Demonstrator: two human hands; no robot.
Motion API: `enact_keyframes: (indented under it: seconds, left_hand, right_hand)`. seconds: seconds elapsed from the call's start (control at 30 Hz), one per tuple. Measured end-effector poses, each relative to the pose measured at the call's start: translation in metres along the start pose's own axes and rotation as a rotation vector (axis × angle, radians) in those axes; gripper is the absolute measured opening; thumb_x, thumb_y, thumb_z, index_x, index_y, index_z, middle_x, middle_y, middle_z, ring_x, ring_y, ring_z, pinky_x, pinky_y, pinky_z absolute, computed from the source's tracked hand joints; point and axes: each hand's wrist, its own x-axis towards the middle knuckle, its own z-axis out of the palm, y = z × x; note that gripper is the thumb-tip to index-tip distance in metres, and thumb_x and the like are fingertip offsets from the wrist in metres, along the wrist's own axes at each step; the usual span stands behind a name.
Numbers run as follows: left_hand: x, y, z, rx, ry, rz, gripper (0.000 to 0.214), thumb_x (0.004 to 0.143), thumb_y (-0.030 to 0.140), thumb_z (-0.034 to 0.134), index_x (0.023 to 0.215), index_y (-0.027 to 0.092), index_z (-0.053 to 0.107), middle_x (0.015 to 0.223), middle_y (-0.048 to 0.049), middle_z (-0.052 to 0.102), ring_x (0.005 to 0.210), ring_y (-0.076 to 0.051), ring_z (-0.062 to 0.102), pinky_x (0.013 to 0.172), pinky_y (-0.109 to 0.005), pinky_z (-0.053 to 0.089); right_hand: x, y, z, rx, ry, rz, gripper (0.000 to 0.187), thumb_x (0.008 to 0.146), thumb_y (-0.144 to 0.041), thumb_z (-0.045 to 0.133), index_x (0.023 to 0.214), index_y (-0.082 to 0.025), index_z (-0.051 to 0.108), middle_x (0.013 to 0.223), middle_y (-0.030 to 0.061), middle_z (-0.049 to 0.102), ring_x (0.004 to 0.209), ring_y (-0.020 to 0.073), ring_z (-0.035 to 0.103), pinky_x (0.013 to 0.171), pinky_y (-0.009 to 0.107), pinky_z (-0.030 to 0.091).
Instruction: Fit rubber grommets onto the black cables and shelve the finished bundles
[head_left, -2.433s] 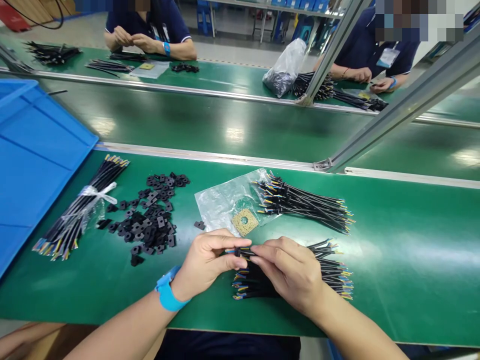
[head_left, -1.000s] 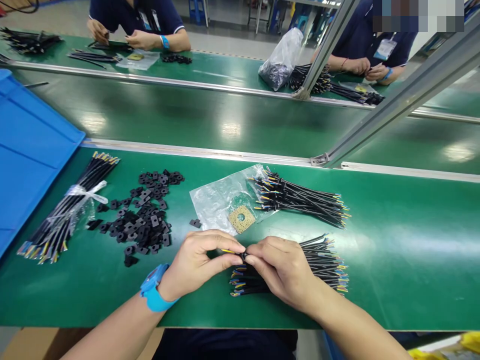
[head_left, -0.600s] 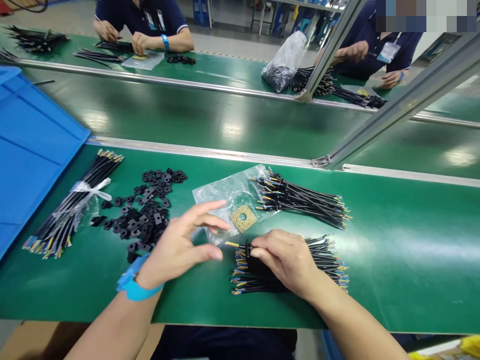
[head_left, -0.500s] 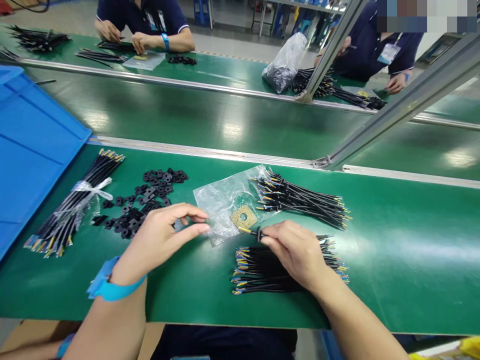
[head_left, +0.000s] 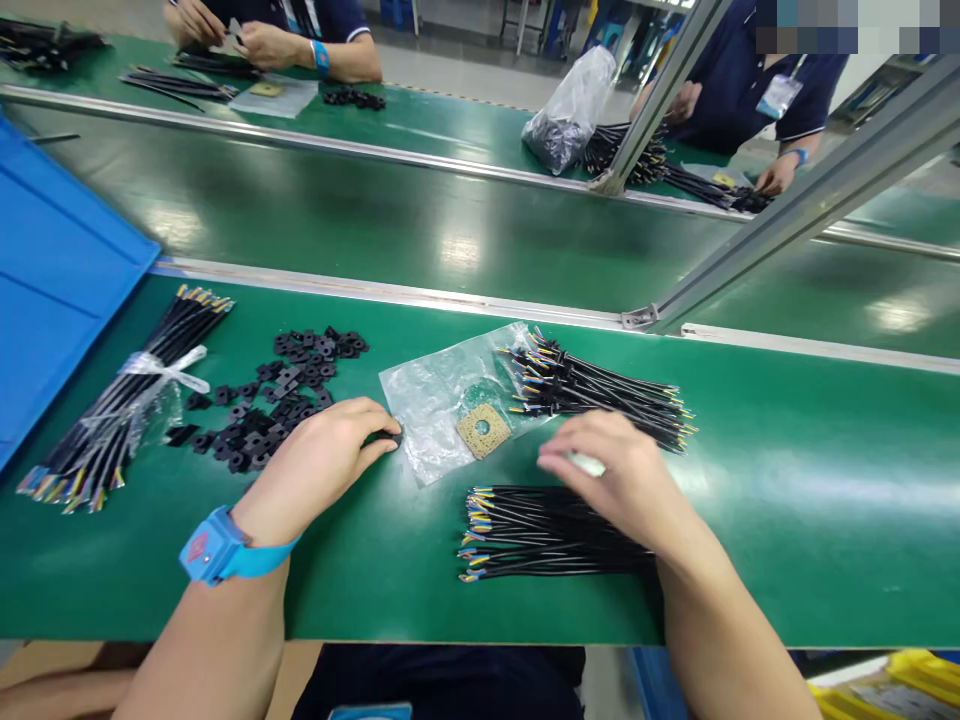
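Taking the yellow sponge as the middle of a clock face, I see the left hand at nine o'clock, its fingertips closed on a small black block at the edge of a clear plastic bag. The sponge lies on that bag. Between three and four o'clock, the right hand is blurred, fingers curled; I cannot tell whether it is open or closed. Loose black cables lie towards five o'clock on the green bench, partly hidden by that hand. More cables with black collars lie near two o'clock. Towards ten, black blocks are scattered, with a tied bundle past them.
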Motion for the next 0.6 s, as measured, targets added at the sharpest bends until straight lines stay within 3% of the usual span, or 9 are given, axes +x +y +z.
enact_keyframes:
  seconds: [0.1,0.2,0.4,0.6]
  left_hand:
    - [0.0,-0.001,0.001,-0.004,-0.024,-0.016,0.045,0.102,0.05,0.039,0.104,0.023,0.075,0.11,-0.0102,0.075,0.095,-0.03,0.071,0.083,-0.041,0.055]
    - [-0.001,0.001,0.0,-0.002,-0.019,-0.031,0.044,0.102,0.049,0.039,0.106,0.023,0.074,0.11,-0.0103,0.075,0.092,-0.03,0.071,0.081,-0.042,0.055]
    - [0.003,0.011,-0.006,-0.09,0.169,-0.078,0.034,0.099,0.048,0.049,0.105,0.021,0.068,0.108,-0.0098,0.072,0.09,-0.026,0.069,0.081,-0.038,0.056]
    - [0.002,0.022,-0.01,-0.173,0.327,-0.094,0.027,0.098,0.046,0.056,0.105,0.022,0.067,0.103,-0.0062,0.07,0.082,-0.021,0.067,0.077,-0.034,0.055]
  right_hand:
    - [-0.005,-0.015,0.001,0.085,-0.318,-0.014,0.01,0.092,-0.032,0.077,0.095,-0.023,0.075,0.086,0.0004,0.073,0.077,0.0154,0.069,0.075,0.032,0.048]
    - [-0.007,-0.019,0.007,0.033,-0.41,-0.012,0.009,0.089,-0.027,0.079,0.094,-0.021,0.075,0.085,0.0007,0.072,0.076,0.0161,0.068,0.075,0.032,0.049]
    - [-0.006,-0.023,0.012,0.034,-0.373,0.023,0.006,0.092,-0.015,0.068,0.09,-0.02,0.069,0.084,0.0015,0.069,0.075,0.0162,0.066,0.074,0.03,0.052]
    - [-0.003,-0.016,0.027,0.103,-0.126,0.206,0.006,0.101,-0.019,0.056,0.102,-0.021,0.061,0.089,0.0022,0.071,0.077,0.0159,0.069,0.069,0.026,0.052]
